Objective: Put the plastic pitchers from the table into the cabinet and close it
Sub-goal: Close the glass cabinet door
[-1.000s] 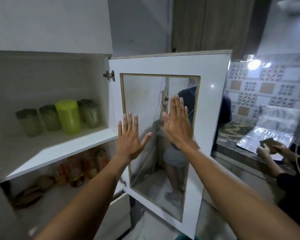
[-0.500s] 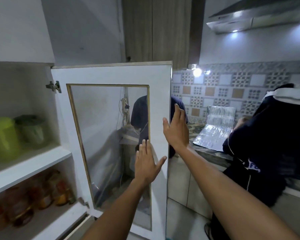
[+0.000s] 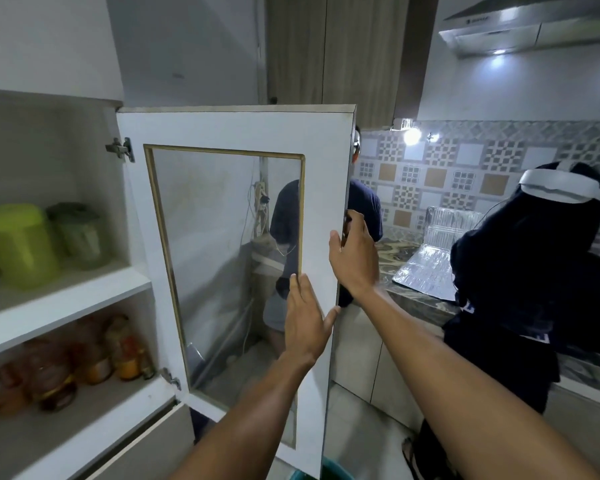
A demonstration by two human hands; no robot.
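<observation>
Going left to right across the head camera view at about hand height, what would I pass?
Bright green pitcher → darker green pitcher → glass pane of the cabinet door → left hand → right hand gripping the door's free edge → foil sheet on the counter → person in dark clothes.

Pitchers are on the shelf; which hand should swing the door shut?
Right hand, probably: it already wraps the cabinet door's free edge, far from the hinges. The left hand only lies flat near the glass.
</observation>
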